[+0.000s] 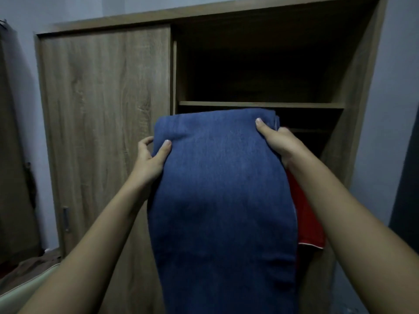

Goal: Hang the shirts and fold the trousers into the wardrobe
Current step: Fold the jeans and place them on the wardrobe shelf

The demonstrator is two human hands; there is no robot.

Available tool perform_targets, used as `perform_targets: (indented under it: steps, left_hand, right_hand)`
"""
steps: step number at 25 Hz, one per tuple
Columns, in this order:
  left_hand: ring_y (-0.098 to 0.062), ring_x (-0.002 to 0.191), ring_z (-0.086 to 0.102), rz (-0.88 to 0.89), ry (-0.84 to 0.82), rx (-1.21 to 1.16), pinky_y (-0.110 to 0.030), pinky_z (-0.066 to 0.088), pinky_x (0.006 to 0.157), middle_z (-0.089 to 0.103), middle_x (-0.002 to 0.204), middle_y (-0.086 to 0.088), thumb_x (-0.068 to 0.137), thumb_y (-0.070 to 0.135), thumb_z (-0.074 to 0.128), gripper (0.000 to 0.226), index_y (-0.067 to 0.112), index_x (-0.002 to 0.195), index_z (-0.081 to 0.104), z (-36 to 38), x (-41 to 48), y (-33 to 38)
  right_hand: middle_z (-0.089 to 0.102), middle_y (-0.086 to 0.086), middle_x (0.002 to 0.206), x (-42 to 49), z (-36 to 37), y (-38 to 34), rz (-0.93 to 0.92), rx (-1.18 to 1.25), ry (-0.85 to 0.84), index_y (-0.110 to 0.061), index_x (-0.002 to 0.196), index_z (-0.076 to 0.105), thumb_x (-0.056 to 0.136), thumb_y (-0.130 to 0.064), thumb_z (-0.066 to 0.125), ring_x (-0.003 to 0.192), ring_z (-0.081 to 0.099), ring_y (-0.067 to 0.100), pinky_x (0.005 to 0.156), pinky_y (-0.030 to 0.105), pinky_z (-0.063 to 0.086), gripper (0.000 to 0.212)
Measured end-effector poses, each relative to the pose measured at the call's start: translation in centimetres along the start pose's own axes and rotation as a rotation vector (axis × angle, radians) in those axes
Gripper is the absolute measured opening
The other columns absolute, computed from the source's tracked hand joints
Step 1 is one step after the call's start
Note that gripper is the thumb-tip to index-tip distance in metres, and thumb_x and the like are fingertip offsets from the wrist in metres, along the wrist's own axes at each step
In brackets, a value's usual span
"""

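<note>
A: So, where have you got the trousers?

B: You hold the folded blue trousers (pixel 222 189) up before the open side of the wardrobe (pixel 102 109), their top edge just under the shelf (pixel 260 104).

A: And how do you grip them?

B: Your left hand (pixel 148 162) pinches the left corner, thumb on top, fingers curled round the edge. Your right hand (pixel 277 143) clamps the right corner the same way. Two corners, I judge, so the fold keeps flat as you slide it in.

A: And that red piece?

B: A red garment (pixel 306 214) hangs beneath the trousers on your right. Whether your right fingers hold it too, I cannot tell.
</note>
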State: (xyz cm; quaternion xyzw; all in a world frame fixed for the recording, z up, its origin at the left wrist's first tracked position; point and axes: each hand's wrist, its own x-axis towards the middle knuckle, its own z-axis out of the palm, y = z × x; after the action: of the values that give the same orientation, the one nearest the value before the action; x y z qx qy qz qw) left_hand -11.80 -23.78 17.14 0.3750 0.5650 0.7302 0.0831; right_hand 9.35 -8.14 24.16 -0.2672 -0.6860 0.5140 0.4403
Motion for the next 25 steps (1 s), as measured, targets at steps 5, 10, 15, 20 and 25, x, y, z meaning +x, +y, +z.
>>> perform_targets:
  steps: [5, 10, 15, 20, 25]
  left_hand:
    - [-0.027, 0.097, 0.064, -0.296, 0.036, 0.083, -0.032, 0.052, 0.064, 0.063, 0.117, -0.016, 0.085, 0.043, 0.064, 0.057, 0.000, 0.122, 0.053, -1.5, 3.4, -1.0]
    - [-0.029, 0.101, 0.061, -0.602, -0.056, 0.064, -0.035, 0.049, 0.080, 0.061, 0.120, -0.015, 0.086, 0.037, 0.064, 0.048, 0.002, 0.118, 0.059, -1.3, 0.4, -3.1]
    - [-0.025, 0.099, 0.066, -0.412, -0.350, -0.114, -0.035, 0.054, 0.078, 0.066, 0.113, -0.011, 0.073, 0.017, 0.071, 0.047, 0.008, 0.118, 0.059, -3.6, -0.1, 0.3]
    - [-0.025, 0.096, 0.060, -0.267, 0.005, -0.058, -0.037, 0.050, 0.074, 0.058, 0.121, -0.016, 0.078, 0.014, 0.071, 0.055, 0.006, 0.127, 0.048, -3.1, 0.5, -1.9]
    - [-0.019, 0.075, 0.065, -0.499, -0.261, 0.249, -0.029, 0.050, 0.053, 0.061, 0.098, -0.012, 0.091, 0.018, 0.058, 0.018, 0.006, 0.103, 0.055, -3.6, -0.4, -2.4]
  right_hand:
    - [0.069, 0.012, 0.100, -0.1, -0.8, 5.5, 0.322, 0.420, -0.275, -0.016, 0.105, 0.069, 0.085, -0.040, 0.060, 0.076, 0.071, 0.023, 0.059, 0.037, 0.059, 0.032]
    - [0.073, 0.009, 0.079, -3.3, 1.0, 10.2, 0.532, 0.231, -0.442, -0.008, 0.093, 0.066, 0.090, -0.043, 0.050, 0.068, 0.071, 0.019, 0.059, 0.030, 0.059, 0.038]
    - [0.073, 0.008, 0.074, -2.7, -1.1, 7.1, 0.348, 0.510, -0.317, -0.014, 0.093, 0.061, 0.098, -0.027, 0.041, 0.066, 0.071, 0.018, 0.055, 0.031, 0.059, 0.025]
    - [0.074, 0.005, 0.072, -4.7, -0.2, 8.5, 0.305, 0.542, -0.386, -0.018, 0.074, 0.076, 0.100, -0.035, 0.031, 0.064, 0.070, 0.015, 0.056, 0.026, 0.057, 0.055]
    - [0.070, 0.013, 0.068, -4.3, 0.2, 11.3, 0.498, 0.494, -0.271, -0.001, 0.095, 0.058, 0.095, -0.033, 0.045, 0.057, 0.069, 0.022, 0.049, 0.024, 0.055, 0.035]
